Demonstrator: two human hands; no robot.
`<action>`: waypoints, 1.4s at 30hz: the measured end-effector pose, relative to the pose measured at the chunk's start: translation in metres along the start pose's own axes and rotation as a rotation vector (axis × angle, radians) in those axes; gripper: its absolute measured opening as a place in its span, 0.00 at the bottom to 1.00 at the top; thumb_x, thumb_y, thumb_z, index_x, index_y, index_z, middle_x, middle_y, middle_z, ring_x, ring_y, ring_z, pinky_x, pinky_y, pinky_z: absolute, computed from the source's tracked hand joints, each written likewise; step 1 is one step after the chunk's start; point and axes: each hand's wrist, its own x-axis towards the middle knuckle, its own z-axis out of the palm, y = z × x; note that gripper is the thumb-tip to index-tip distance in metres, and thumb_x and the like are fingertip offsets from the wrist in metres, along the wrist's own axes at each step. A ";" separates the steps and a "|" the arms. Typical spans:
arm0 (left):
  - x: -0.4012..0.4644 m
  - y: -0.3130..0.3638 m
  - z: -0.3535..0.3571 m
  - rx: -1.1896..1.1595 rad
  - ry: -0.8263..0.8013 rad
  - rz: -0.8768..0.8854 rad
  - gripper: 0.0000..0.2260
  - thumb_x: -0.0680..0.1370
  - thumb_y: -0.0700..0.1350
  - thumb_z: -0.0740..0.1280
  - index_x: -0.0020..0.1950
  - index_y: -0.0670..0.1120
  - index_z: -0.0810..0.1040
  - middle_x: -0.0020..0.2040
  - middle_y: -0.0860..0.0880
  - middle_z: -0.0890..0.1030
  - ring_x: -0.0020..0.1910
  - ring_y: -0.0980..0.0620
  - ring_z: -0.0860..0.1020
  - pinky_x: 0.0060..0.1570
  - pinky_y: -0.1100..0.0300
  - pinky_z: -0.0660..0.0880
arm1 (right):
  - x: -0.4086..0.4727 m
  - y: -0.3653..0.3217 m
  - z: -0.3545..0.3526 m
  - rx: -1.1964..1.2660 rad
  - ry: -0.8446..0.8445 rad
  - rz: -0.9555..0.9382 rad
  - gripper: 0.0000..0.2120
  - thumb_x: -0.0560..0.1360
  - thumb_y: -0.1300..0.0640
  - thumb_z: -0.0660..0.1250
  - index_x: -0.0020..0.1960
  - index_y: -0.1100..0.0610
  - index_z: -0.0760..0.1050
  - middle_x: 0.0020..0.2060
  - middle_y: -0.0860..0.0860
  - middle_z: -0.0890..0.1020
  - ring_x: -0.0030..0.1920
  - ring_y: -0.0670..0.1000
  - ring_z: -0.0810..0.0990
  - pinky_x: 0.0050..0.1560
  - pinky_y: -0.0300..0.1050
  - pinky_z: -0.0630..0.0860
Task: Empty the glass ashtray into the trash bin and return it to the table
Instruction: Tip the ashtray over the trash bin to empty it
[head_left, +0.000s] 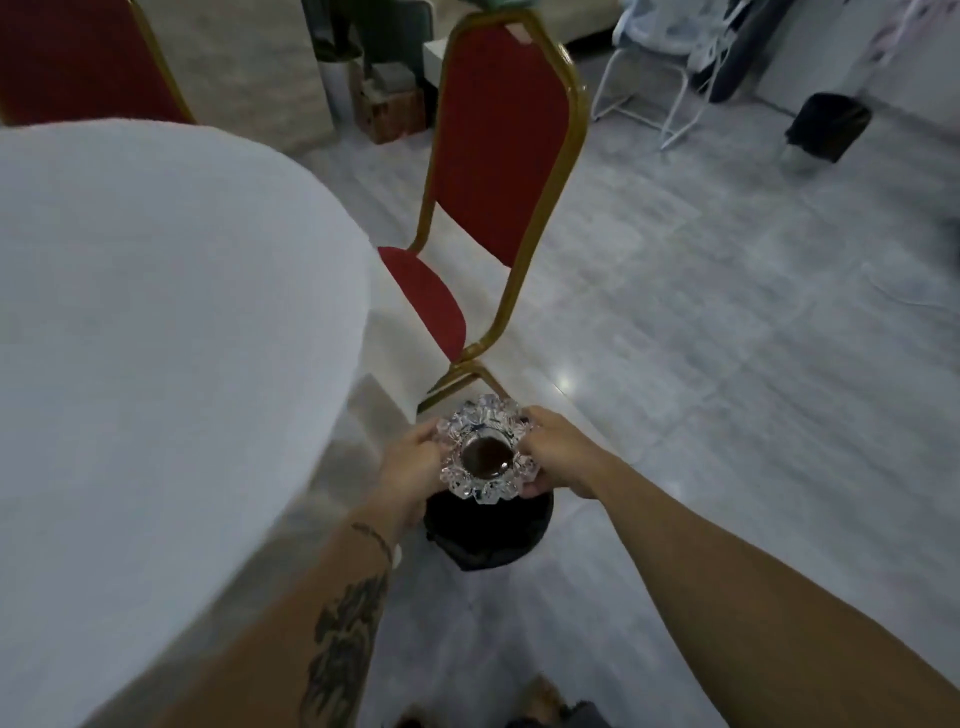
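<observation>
A cut-glass ashtray (485, 451) with a scalloped rim and a dark centre is held between both hands, away from the table. My left hand (410, 467) grips its left side and my right hand (558, 452) grips its right side. Directly below it on the floor stands a black trash bin (488, 535), partly hidden by the ashtray and my hands. The round table with a white cloth (156, 312) fills the left of the view.
A red chair with a gold frame (498, 171) stands at the table just beyond the bin. Another red chair (78, 57) is at the far left. A second dark bin (828, 127) and white folding chairs (654, 88) stand far right on the grey tiled floor.
</observation>
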 end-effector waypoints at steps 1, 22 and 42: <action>0.014 -0.009 0.008 -0.002 0.000 0.006 0.19 0.76 0.31 0.62 0.60 0.49 0.81 0.45 0.47 0.82 0.42 0.48 0.80 0.41 0.56 0.82 | 0.019 0.015 -0.001 0.030 0.015 0.009 0.24 0.82 0.68 0.58 0.76 0.55 0.66 0.62 0.54 0.72 0.44 0.57 0.81 0.36 0.51 0.86; 0.291 -0.228 0.041 -0.060 -0.014 0.109 0.28 0.72 0.28 0.59 0.67 0.49 0.79 0.59 0.46 0.82 0.58 0.44 0.80 0.44 0.51 0.81 | 0.320 0.218 0.035 0.260 -0.066 -0.110 0.20 0.79 0.74 0.57 0.70 0.65 0.67 0.60 0.56 0.68 0.46 0.59 0.80 0.46 0.59 0.86; 0.304 -0.238 0.016 0.022 -0.019 0.253 0.26 0.72 0.34 0.60 0.55 0.62 0.82 0.67 0.46 0.77 0.50 0.50 0.80 0.56 0.51 0.79 | 0.344 0.227 0.074 0.015 0.236 -0.397 0.25 0.72 0.75 0.63 0.65 0.56 0.75 0.57 0.61 0.80 0.43 0.60 0.83 0.38 0.54 0.82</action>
